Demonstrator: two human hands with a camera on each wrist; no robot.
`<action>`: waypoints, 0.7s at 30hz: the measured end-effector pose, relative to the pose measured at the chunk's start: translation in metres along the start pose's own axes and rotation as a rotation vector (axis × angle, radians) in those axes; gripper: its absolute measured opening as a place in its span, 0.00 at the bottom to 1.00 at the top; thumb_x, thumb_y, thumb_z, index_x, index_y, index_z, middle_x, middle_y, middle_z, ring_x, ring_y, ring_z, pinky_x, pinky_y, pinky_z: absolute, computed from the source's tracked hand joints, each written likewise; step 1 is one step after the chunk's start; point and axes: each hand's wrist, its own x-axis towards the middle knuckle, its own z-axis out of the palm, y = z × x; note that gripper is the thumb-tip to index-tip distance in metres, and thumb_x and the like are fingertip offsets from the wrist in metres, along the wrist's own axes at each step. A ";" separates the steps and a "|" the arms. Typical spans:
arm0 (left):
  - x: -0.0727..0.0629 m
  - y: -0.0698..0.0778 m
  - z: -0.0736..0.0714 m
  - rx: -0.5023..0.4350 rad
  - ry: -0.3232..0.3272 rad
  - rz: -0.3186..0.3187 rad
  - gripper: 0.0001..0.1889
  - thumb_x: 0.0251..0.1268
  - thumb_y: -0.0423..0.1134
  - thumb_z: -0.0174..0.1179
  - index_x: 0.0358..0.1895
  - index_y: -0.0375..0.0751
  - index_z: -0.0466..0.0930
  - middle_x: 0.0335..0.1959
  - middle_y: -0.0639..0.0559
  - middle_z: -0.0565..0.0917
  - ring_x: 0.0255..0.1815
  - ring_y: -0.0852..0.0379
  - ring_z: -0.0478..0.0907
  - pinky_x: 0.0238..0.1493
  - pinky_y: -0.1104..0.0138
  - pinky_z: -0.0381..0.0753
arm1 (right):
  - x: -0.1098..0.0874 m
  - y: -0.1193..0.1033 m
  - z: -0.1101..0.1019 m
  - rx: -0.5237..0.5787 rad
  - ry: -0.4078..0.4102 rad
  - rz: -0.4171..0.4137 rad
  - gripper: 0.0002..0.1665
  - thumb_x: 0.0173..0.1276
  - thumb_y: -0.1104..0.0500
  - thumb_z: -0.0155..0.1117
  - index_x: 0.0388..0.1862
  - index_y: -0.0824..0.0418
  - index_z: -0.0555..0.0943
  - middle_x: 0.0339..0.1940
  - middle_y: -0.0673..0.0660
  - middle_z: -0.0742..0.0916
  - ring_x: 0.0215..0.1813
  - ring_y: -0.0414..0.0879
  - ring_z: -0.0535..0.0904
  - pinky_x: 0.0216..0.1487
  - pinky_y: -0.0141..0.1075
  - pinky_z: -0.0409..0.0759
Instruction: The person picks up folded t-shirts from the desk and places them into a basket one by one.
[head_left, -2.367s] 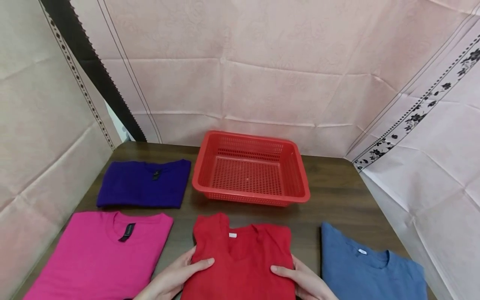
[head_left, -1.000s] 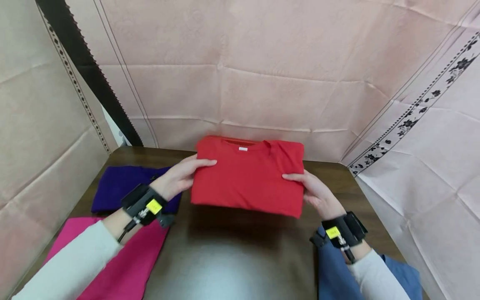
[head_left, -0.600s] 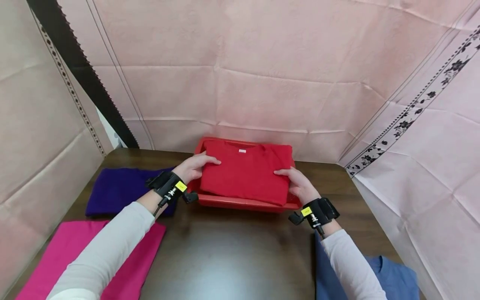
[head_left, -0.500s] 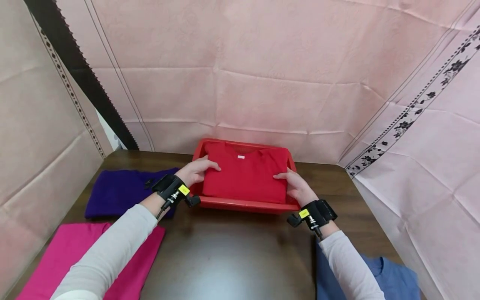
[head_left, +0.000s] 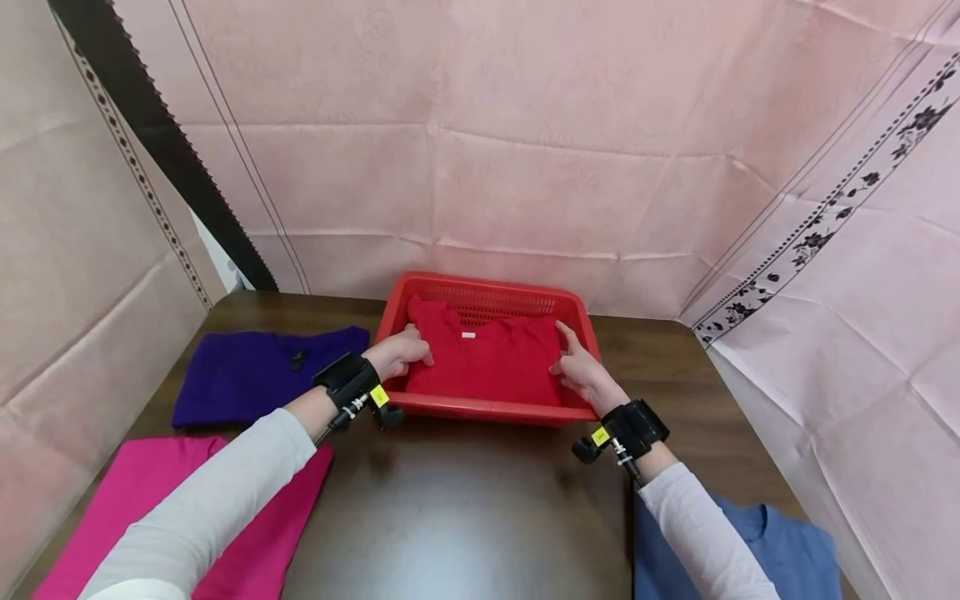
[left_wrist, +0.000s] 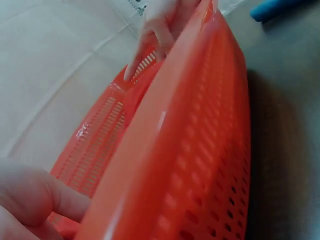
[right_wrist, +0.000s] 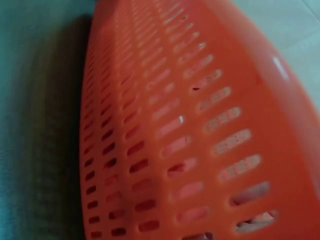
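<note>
A folded red T-shirt [head_left: 487, 362] with a small white neck label lies inside the red perforated plastic basket [head_left: 480, 408] at the back of the table. My left hand [head_left: 397, 350] reaches over the basket's left side, its fingers pointing down at the shirt's left edge. At the right side, my right hand [head_left: 581, 367] touches or hovers by the shirt's right edge, index finger extended. In the left wrist view, the basket's rim [left_wrist: 145, 130] hides part of my left hand [left_wrist: 35, 200]. Only the basket's outer wall [right_wrist: 160, 120] shows clearly in the right wrist view.
A folded purple T-shirt [head_left: 247, 379] lies left of the basket, and a folded pink one [head_left: 277, 508] sits nearer, partly under my left arm. A folded blue T-shirt [head_left: 795, 550] is at front right. Cloth walls [head_left: 510, 200] surround the wooden table [head_left: 450, 508].
Both hands carried the red T-shirt from the table's front into the basket. Since half a second ago the shirt sits lower in it, and the right hand's fingers have spread from its edge.
</note>
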 end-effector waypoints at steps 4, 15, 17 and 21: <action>-0.012 -0.001 0.004 0.147 0.038 0.091 0.52 0.68 0.28 0.54 0.79 0.35 0.20 0.82 0.38 0.33 0.81 0.39 0.40 0.79 0.50 0.50 | -0.007 0.000 0.005 -0.320 0.050 -0.141 0.49 0.70 0.70 0.57 0.84 0.51 0.49 0.76 0.67 0.61 0.63 0.57 0.67 0.56 0.43 0.76; -0.025 0.000 0.018 1.179 -0.122 0.390 0.38 0.68 0.37 0.65 0.80 0.44 0.59 0.81 0.33 0.49 0.80 0.27 0.44 0.75 0.38 0.55 | -0.021 -0.005 0.013 -1.098 -0.318 -0.339 0.40 0.68 0.58 0.70 0.76 0.41 0.70 0.82 0.60 0.60 0.80 0.64 0.54 0.65 0.56 0.75; -0.024 -0.004 0.017 1.187 -0.207 0.304 0.38 0.70 0.35 0.61 0.81 0.50 0.57 0.82 0.35 0.46 0.80 0.29 0.43 0.75 0.39 0.54 | -0.022 -0.003 0.013 -1.081 -0.353 -0.205 0.38 0.70 0.56 0.68 0.76 0.35 0.69 0.83 0.58 0.59 0.80 0.62 0.55 0.67 0.57 0.72; -0.020 -0.010 0.016 1.164 -0.267 0.241 0.38 0.71 0.32 0.57 0.81 0.55 0.56 0.83 0.36 0.44 0.81 0.30 0.41 0.74 0.39 0.57 | -0.019 0.001 0.013 -1.051 -0.352 -0.078 0.34 0.72 0.52 0.64 0.74 0.29 0.69 0.84 0.54 0.58 0.79 0.61 0.57 0.69 0.60 0.67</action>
